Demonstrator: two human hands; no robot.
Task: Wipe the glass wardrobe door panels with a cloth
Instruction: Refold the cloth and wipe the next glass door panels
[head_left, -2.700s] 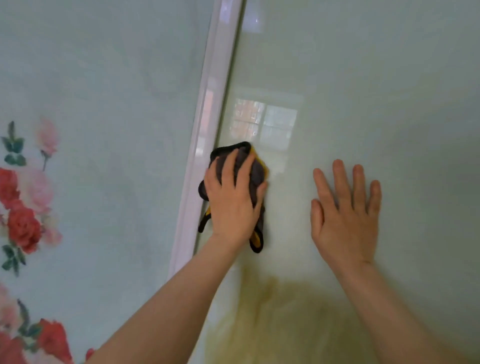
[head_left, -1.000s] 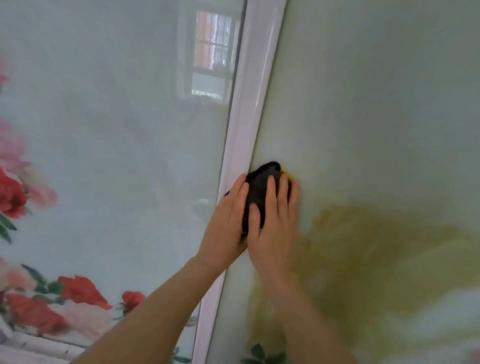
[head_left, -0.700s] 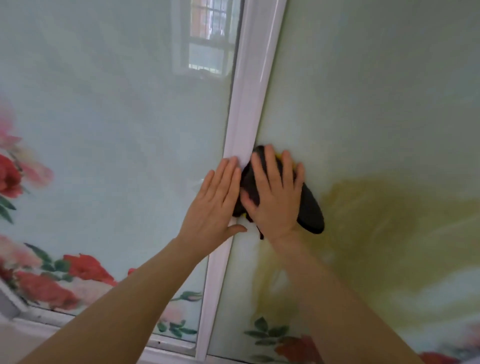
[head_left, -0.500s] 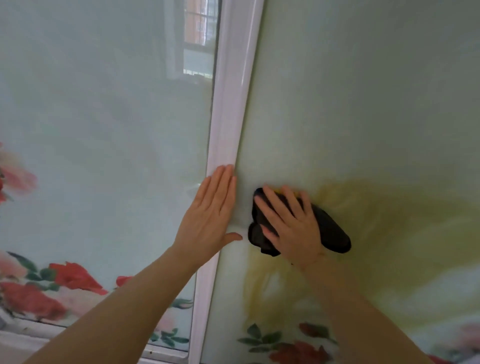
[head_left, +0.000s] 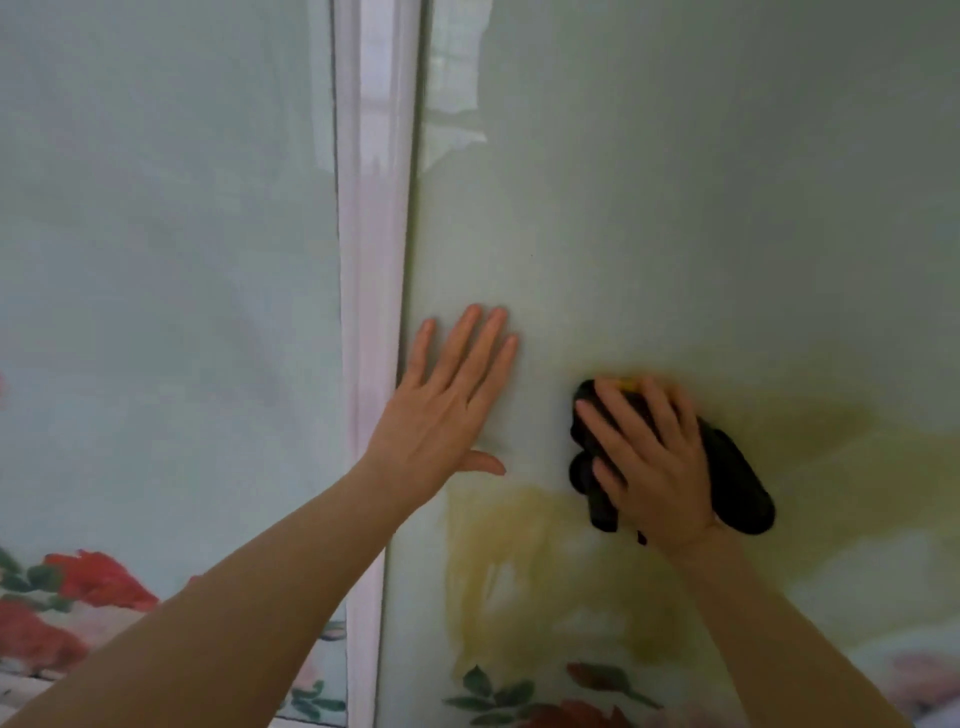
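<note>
— Where are the hands?
— Left hand (head_left: 441, 415) mid-frame, bare forearm rising from lower left, fingers straight, palm flat.
— Right?
— Right hand (head_left: 649, 462) right of centre, fingers spread, pressing down.

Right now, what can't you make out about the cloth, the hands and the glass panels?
Head view only:
- Cloth: its middle is covered by the right hand, so its folds and full size stay unknown.
- Right panel: top, bottom and right side cut off by the frame edges.
- Left panel: glare and blur hide any smears.
- Left hand: palm contact hidden by the hand's back.
</note>
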